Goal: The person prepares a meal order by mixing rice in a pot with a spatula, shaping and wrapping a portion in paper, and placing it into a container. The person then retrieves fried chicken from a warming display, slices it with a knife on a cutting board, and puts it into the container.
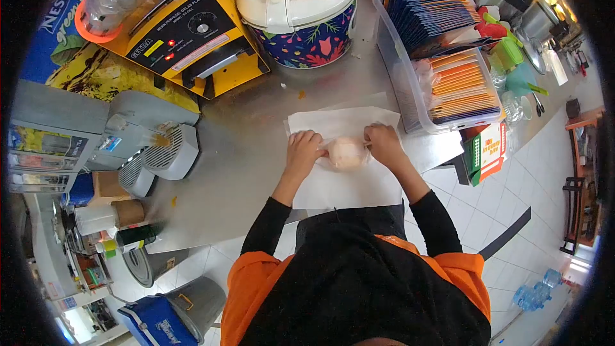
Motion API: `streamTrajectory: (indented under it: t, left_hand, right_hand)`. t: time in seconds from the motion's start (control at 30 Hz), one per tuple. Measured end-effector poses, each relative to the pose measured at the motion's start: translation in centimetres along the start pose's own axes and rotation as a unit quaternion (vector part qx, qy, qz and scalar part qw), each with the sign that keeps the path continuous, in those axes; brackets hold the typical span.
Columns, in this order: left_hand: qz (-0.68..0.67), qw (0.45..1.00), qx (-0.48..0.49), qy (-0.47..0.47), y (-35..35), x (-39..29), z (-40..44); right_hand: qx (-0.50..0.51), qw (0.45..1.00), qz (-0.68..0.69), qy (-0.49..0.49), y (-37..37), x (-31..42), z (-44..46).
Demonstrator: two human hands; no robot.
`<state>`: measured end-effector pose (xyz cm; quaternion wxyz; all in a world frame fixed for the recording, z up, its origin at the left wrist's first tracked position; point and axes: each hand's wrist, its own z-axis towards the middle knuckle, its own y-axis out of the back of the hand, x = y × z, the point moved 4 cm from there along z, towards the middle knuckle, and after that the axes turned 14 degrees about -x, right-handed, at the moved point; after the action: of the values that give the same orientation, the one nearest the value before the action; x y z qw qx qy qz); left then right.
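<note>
A rounded, pale mound (pixel 348 153), seemingly wrapped in thin clear plastic, lies on sheets of white paper (pixel 343 189) at the table's near edge. What it is made of is too unclear to tell. On its left side, my left hand (pixel 303 152) has its fingers bent, with thumb and fingertips at the plastic's edge. Opposite, my right hand (pixel 384 145) is closed in a pinch on the plastic's right side. Both forearms rest low over the paper, in black sleeves.
A clear plastic bin (pixel 430 118) packed with orange and dark blue packets stands at the right. Ahead are a patterned rice cooker (pixel 307 38) and a yellow cup sealer (pixel 224 45). A grey drink dispenser (pixel 115 122) is on the left of the metal table (pixel 237 147).
</note>
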<state>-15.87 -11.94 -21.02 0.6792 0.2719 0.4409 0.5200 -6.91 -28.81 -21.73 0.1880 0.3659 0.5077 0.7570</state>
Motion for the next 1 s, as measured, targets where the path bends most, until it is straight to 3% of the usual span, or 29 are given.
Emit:
streamTrajectory:
  t: [0.03,0.13,0.17,0.27,0.3,0.37,0.5,0.57,0.63,0.67,0.73,0.87,1.0]
  left_hand:
    - [-0.008,0.999,0.043,0.029,-0.2,0.1,-0.6]
    - [-0.011,0.999,-0.011,0.037,-0.6,-0.8,-3.3]
    - [-0.072,0.995,0.024,0.066,-0.9,-1.2,-4.2]
    - [0.064,0.997,-0.02,0.029,-1.4,-3.7,-5.9]
    - [0.043,0.996,0.044,0.071,-1.8,-4.0,-6.4]
    - [0.04,0.994,0.036,0.092,-2.2,-4.2,-6.4]
    - [-0.094,0.982,-0.049,0.156,-2.3,-4.7,-6.2]
    - [-0.268,0.921,-0.146,0.241,-2.1,-4.9,-5.7]
    - [-0.43,0.812,-0.234,0.317,-1.2,-5.3,-4.6]
    - [-0.565,0.702,-0.256,0.35,-0.6,-5.3,-4.0]
    - [-0.777,0.417,-0.274,0.384,0.4,-5.4,-2.6]
    - [-0.697,0.495,-0.191,0.482,2.3,-5.3,0.3]
    - [-0.811,0.281,-0.065,0.509,2.6,-5.8,2.6]
  right_hand:
    - [0.036,0.999,0.008,-0.019,-0.1,-0.2,-0.3]
    - [-0.064,0.997,0.014,0.037,-1.0,0.3,-3.2]
    - [-0.14,0.988,0.021,0.067,-0.7,1.1,-4.2]
    - [-0.203,0.976,0.058,0.044,-0.7,1.4,-4.8]
    - [-0.204,0.975,0.072,0.043,-0.9,1.3,-4.8]
    - [-0.21,0.972,0.1,0.038,-1.3,1.2,-4.7]
    - [-0.249,0.952,0.177,-0.006,-1.8,1.0,-4.6]
    - [-0.279,0.938,0.202,-0.036,-1.2,2.2,-4.0]
    - [-0.333,0.918,0.214,-0.025,-0.1,3.6,-3.6]
    - [-0.36,0.906,0.22,-0.018,0.6,4.2,-3.3]
    - [-0.397,0.891,0.222,-0.006,1.8,5.1,-2.4]
    - [-0.42,0.872,0.237,0.078,5.7,6.4,-0.6]
    - [-0.411,0.874,0.197,0.166,9.3,5.4,0.2]
